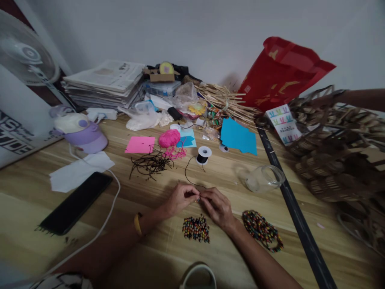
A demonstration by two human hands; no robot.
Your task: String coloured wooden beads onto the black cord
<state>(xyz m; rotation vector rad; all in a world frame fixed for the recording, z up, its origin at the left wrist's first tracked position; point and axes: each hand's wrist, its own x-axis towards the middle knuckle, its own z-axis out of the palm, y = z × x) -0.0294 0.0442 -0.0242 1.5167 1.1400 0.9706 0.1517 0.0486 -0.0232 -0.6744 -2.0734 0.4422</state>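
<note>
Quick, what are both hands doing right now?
Left hand: pinched shut on the black cord.
Right hand: fingers closed at the same cord; too small to tell more.

Partial letters "NS" on white board (15,132)

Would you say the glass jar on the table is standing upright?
No, the glass jar lies on its side on the wooden table, its open mouth facing right.
</note>
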